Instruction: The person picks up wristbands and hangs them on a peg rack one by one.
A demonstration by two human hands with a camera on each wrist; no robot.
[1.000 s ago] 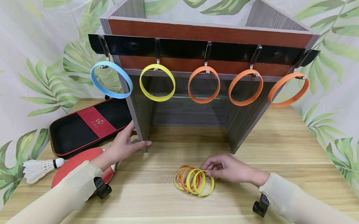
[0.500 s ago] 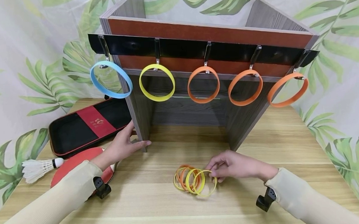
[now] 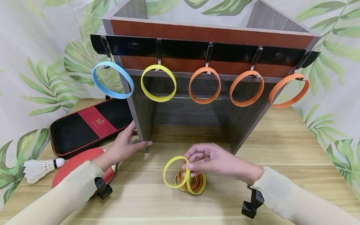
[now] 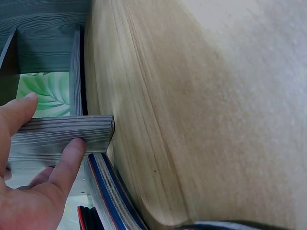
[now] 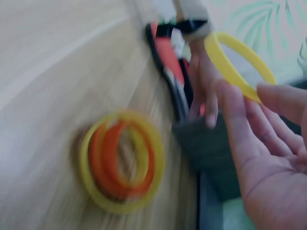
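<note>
My right hand pinches a yellow silicone wristband between thumb and fingertips, holding it up over a small pile. In that pile on the table lie orange wristbands and yellow wristbands, overlapping each other. My left hand grips the front edge of the left side panel of a grey wooden stand, thumb on the inner side. Along the stand's black strip, a blue wristband, a yellow wristband and three orange wristbands hang from separate metal hooks.
Left of the stand lie a black case with a red band, a red table tennis paddle and a white shuttlecock. The stand's right side panel rises behind my right hand. A leaf-patterned cloth hangs behind.
My right hand has lifted one yellow wristband off the pile and carried it up and to the left. My left hand keeps its hold on the side panel.
</note>
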